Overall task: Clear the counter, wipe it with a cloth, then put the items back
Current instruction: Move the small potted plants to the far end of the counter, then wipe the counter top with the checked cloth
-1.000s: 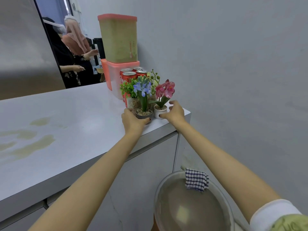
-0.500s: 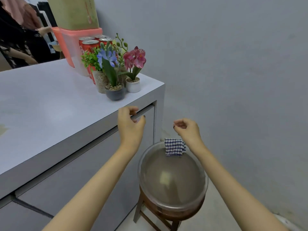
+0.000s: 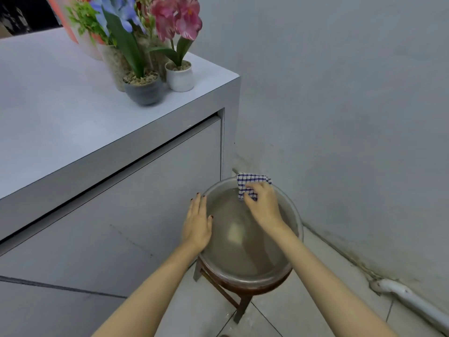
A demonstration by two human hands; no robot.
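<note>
basin: water-filled, on wooden stool | pipe: white, along wall base

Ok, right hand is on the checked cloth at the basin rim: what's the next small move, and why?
Probably close the right hand on the checked cloth and lift it off the basin rim. The fingers lie on the cloth draped over the far edge, and the left hand is flat against the near rim.

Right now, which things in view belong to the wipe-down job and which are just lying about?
Job:
checked cloth, under the right hand
basin, left hand at its rim
counter
dark flower pot
white flower pot

Just there:
wooden stool
floor pipe
</note>
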